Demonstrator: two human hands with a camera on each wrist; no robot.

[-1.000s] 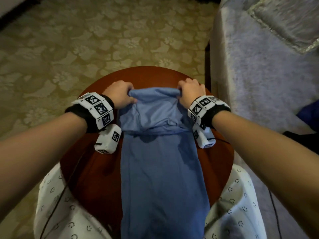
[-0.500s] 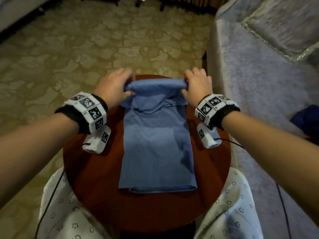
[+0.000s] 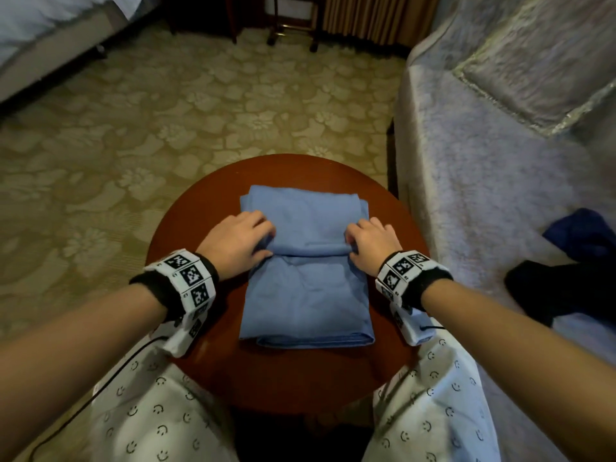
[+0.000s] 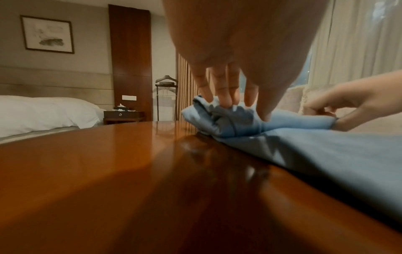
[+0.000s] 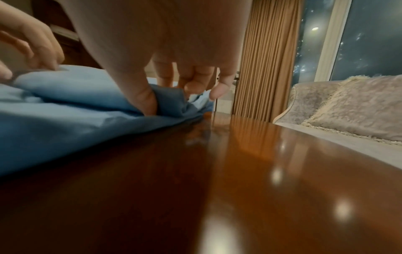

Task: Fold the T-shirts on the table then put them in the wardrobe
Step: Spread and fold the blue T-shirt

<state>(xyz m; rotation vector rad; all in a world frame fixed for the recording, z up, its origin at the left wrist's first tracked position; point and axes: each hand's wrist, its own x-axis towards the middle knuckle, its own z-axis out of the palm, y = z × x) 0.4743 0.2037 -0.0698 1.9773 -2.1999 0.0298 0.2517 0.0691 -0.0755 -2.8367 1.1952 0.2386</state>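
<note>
1. Round table (image 3: 206,371): polished red-brown wood with a glossy, reflective top, standing on a pale floral-patterned carpet (image 3: 160,118).
2. Blue T-shirt (image 3: 305,295): lies partly folded at the table's centre, with a raised fold running across its middle.
3. Left hand (image 3: 238,243): fingers curled, pinching the left end of the fold.
4. Right hand (image 3: 370,246): thumb and fingers pinching the right end of the fold.
5. Grey sofa (image 3: 483,168), just beside the table on the right, carries a fringed cushion (image 3: 533,61), dark blue cloth (image 3: 583,233) and black cloth (image 3: 560,291).
6. White bed (image 4: 43,111), nightstand (image 4: 123,116), framed picture (image 4: 46,34), valet stand (image 4: 166,96) and tan curtain (image 5: 267,56) furnish the room.
</note>
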